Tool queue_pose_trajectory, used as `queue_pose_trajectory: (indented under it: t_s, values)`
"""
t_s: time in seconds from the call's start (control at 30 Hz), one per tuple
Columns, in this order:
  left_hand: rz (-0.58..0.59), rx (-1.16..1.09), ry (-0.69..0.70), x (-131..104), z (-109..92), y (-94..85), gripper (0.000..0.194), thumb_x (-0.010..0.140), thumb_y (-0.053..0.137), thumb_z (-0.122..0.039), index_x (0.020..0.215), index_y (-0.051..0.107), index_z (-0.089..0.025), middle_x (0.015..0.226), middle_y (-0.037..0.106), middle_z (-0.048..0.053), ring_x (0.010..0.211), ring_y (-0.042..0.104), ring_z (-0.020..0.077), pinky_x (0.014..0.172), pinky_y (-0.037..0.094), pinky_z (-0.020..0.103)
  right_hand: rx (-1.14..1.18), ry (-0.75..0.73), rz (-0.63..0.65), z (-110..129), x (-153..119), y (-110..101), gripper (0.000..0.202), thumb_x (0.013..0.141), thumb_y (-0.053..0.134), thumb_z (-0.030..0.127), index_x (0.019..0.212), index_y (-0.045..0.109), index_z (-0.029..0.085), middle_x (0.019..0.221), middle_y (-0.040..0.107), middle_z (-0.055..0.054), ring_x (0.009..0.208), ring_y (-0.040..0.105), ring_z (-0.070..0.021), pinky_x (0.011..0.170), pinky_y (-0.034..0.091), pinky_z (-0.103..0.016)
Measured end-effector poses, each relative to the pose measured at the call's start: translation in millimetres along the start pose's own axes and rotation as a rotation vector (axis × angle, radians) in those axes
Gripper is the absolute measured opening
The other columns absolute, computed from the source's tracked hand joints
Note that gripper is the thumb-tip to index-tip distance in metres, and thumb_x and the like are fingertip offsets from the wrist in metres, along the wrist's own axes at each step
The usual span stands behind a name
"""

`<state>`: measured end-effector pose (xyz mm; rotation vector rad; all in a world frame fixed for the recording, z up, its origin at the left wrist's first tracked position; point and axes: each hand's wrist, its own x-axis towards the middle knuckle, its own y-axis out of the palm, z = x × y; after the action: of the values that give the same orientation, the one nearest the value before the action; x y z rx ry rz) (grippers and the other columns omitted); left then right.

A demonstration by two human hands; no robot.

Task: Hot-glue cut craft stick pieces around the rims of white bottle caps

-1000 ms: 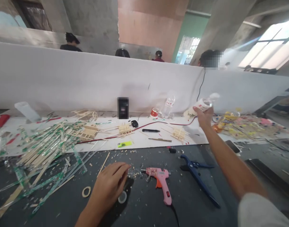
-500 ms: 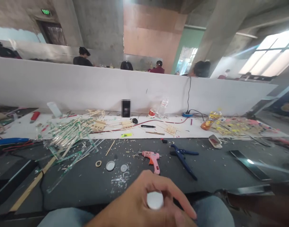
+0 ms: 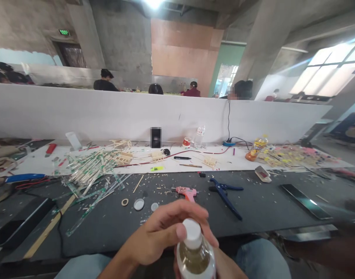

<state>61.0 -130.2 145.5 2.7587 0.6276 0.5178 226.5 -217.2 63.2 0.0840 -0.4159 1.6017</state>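
A clear bottle (image 3: 196, 257) of pale yellowish liquid, with a white label, stands out low in the middle, over the table's near edge. My left hand (image 3: 157, 236) curls around its white cap (image 3: 193, 231), thumb against the near side and fingers bent behind. My right hand (image 3: 225, 265) grips the bottle's body from the right, mostly hidden behind it. Just beyond the hands lies a pink glue gun (image 3: 186, 192), its handle partly covered by my left fingers. Blue pliers-like cutters (image 3: 226, 195) rest to its right.
Thin wooden sticks in green-marked plastic (image 3: 92, 166) heap at the left. Small stick models (image 3: 210, 161) lie on white board. A juice bottle (image 3: 255, 149), a phone (image 3: 305, 201) and a power strip (image 3: 229, 143) are rightward. A white partition (image 3: 122, 112) runs behind; people sit beyond.
The bottle has risen into view, where only its cap showed between my hands. My left fingers have shifted around the cap. The camera view has tilted slightly upward.
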Motion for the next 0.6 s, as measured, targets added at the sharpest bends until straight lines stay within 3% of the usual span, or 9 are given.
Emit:
queue_pose_trajectory:
  t_s: [0.07, 0.1, 0.2, 0.3, 0.4, 0.5, 0.6]
  values:
    - [-0.065, -0.027, 0.023, 2, 2, -3.7, 0.038, 0.087, 0.078, -0.059, 0.099, 0.083, -0.023, 0.091, 0.083, 0.011, 0.086, 0.079, 0.0289, 0.076, 0.061, 0.039, 0.079, 0.038, 0.067, -1, 1, 5, 0.048, 0.063, 0.084, 0.058, 0.089, 0.065, 0.022, 0.074, 0.068, -0.001, 0.064, 0.066, -0.0208, 0.06, 0.055, -0.031]
    - [-0.137, -0.03, 0.046, 3, 5, -5.0, 0.034, 0.084, 0.083, -0.056, 0.093, 0.082, -0.023, 0.091, 0.083, 0.009, 0.085, 0.078, 0.0255, 0.077, 0.06, 0.035, 0.082, 0.041, 0.028, -1, 3, 9, 0.046, 0.065, 0.084, 0.054, 0.092, 0.065, 0.022, 0.075, 0.068, -0.001, 0.065, 0.065, -0.0203, 0.06, 0.054, -0.03]
    - [-0.392, -0.031, 0.122, 9, 16, -8.7, 0.038, 0.067, 0.1, -0.038, 0.085, 0.069, -0.025, 0.084, 0.08, -0.003, 0.077, 0.071, 0.0128, 0.071, 0.053, 0.019, -0.104, 0.033, -0.236, -3, 12, 22, 0.045, 0.065, 0.082, 0.039, 0.102, 0.061, 0.024, 0.078, 0.068, 0.001, 0.061, 0.063, -0.0174, 0.056, 0.051, -0.026]
    - [-0.532, 0.007, 0.156, 14, 20, -11.3, 0.044, 0.069, 0.099, -0.025, 0.082, 0.057, -0.025, 0.078, 0.072, -0.009, 0.066, 0.062, 0.0075, 0.063, 0.047, 0.014, -0.412, -0.041, -0.411, -7, 24, 28, 0.047, 0.068, 0.077, 0.027, 0.112, 0.06, 0.025, 0.082, 0.073, 0.001, 0.064, 0.069, -0.0194, 0.06, 0.055, -0.026]
    - [-0.468, 0.09, 0.163, 15, 14, -14.0, 0.03, 0.078, 0.091, -0.041, 0.085, 0.068, -0.023, 0.083, 0.071, -0.001, 0.074, 0.065, 0.0138, 0.069, 0.052, 0.021, -0.383, -0.104, -0.42, -12, 36, 28, 0.053, 0.067, 0.078, 0.029, 0.118, 0.062, 0.025, 0.092, 0.077, -0.004, 0.074, 0.076, -0.0239, 0.068, 0.061, -0.03]
    - [-0.339, 0.175, 0.126, 13, 5, -22.4, 0.045, 0.088, 0.072, -0.065, 0.104, 0.08, -0.023, 0.103, 0.077, 0.011, 0.096, 0.072, 0.0278, 0.083, 0.058, 0.034, -0.145, -0.116, -0.332, -18, 48, 26, 0.057, 0.066, 0.08, 0.043, 0.118, 0.065, 0.025, 0.091, 0.077, -0.004, 0.07, 0.075, -0.0228, 0.059, 0.06, -0.027]
    - [-0.27, 0.318, 0.081, 11, 2, -34.4, 0.032, 0.101, 0.061, -0.051, 0.118, 0.08, -0.031, 0.12, 0.079, 0.01, 0.115, 0.072, 0.0284, 0.097, 0.058, 0.035, -0.115, -0.108, -0.324, -22, 55, 28, 0.064, 0.065, 0.082, 0.048, 0.122, 0.064, 0.024, 0.086, 0.077, -0.002, 0.063, 0.071, -0.0199, 0.052, 0.056, -0.024]
